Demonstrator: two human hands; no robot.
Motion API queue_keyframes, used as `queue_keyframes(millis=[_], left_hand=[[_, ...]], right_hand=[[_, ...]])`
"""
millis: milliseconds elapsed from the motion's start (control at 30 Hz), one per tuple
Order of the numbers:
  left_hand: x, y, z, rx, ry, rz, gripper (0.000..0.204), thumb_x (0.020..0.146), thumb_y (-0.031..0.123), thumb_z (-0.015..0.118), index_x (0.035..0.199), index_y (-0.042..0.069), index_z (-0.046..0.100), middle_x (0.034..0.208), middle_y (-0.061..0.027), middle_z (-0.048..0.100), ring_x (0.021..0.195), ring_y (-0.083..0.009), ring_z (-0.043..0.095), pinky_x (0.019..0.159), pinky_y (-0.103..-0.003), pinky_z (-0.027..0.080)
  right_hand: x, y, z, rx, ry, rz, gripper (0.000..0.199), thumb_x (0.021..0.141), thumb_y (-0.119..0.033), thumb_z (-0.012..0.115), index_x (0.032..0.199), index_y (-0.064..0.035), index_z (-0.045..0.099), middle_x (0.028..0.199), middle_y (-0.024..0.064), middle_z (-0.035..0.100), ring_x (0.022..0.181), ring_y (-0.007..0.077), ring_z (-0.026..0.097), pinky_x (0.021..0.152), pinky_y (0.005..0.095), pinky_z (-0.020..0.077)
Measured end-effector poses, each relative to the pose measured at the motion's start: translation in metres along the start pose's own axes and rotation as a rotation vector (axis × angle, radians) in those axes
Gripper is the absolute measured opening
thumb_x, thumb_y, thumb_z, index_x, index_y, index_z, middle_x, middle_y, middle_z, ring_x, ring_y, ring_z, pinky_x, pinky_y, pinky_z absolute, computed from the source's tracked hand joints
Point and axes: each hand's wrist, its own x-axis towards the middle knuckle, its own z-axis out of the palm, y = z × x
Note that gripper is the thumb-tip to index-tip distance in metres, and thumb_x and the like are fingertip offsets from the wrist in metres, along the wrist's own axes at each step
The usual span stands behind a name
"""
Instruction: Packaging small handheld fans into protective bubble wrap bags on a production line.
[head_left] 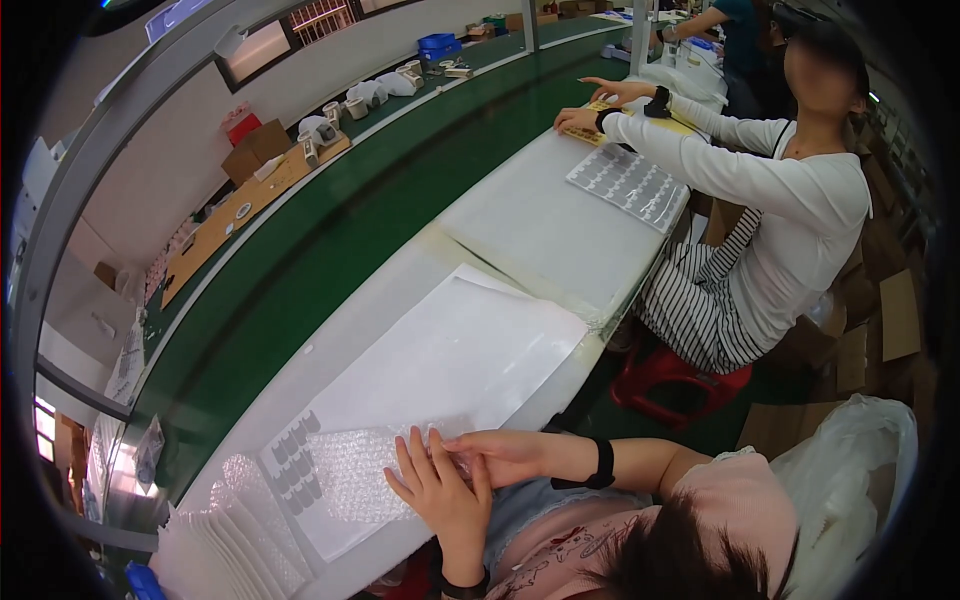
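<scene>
Both hands on the bench edge, working a sheet of bubble wrap. Left hand lies flat on the wrap's near-right corner, fingers spread, pressing down rather than pinching. Right hand comes in from the right, palm down, fingertips touching the left hand's fingers at the wrap's edge; can't tell if it pinches anything. Black band on each wrist.

Wrap lies on a white sheet that covers most of the near bench. Grey pads in rows sit at the wrap's left end, partly under it. Stack of white bags fanned out at the bench's near-left corner, just beside the wrap.

Green conveyor runs along the far side of the bench. Second person in a white top sits at the next station, both hands on a yellow sheet, clear blister tray near their elbow. Red stool under them. Clear bag at lower right.
</scene>
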Motion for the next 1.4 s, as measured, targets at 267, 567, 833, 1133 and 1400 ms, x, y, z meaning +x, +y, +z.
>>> queue_keyframes(millis=[267,567,833,1133,1400], left_hand=[[0.0,0.0,0.0,0.004,0.002,0.004,0.052,0.081,0.034,0.051,0.118,-0.001,0.046,0.128,-0.0196,0.041,0.124,-0.0382,0.032,0.1,-0.058,0.017],[-0.002,0.001,-0.001,-0.016,0.008,0.011,0.05,0.082,0.032,0.051,0.119,-0.002,0.045,0.128,-0.0194,0.04,0.125,-0.0382,0.031,0.101,-0.057,0.016],[-0.004,0.0,0.004,0.027,0.029,0.005,0.049,0.085,0.032,0.045,0.12,-0.002,0.045,0.129,-0.0185,0.041,0.124,-0.0371,0.033,0.102,-0.054,0.016],[-0.004,0.0,0.003,0.022,0.028,0.001,0.049,0.086,0.033,0.044,0.12,-0.002,0.045,0.128,-0.0189,0.042,0.124,-0.0374,0.034,0.102,-0.054,0.016],[-0.004,-0.002,0.002,0.031,0.024,0.017,0.048,0.084,0.03,0.048,0.119,-0.002,0.045,0.127,-0.0199,0.042,0.124,-0.0378,0.033,0.102,-0.055,0.016]], right_hand=[[-0.001,-0.001,0.003,-0.017,0.02,0.017,0.025,0.092,-0.025,0.047,0.111,-0.008,0.049,0.109,0.0022,0.05,0.102,0.0108,0.048,0.089,0.0277,0.0409],[-0.001,0.001,0.008,-0.039,0.002,-0.017,0.026,0.091,-0.024,0.048,0.11,-0.0064,0.05,0.112,0.003,0.051,0.104,0.0113,0.047,0.09,0.0265,0.04],[0.002,0.003,0.002,-0.064,0.015,-0.013,0.026,0.091,-0.024,0.049,0.11,-0.006,0.05,0.112,0.003,0.051,0.105,0.0114,0.046,0.091,0.0262,0.0389],[0.002,0.003,0.002,-0.059,-0.01,-0.033,0.028,0.091,-0.024,0.049,0.112,-0.0063,0.049,0.112,0.003,0.051,0.105,0.0116,0.046,0.091,0.0261,0.039],[0.0,-0.004,0.01,-0.068,0.057,-0.027,0.027,0.091,-0.023,0.049,0.111,-0.0061,0.05,0.11,0.0027,0.051,0.102,0.0108,0.047,0.089,0.0248,0.0401]])
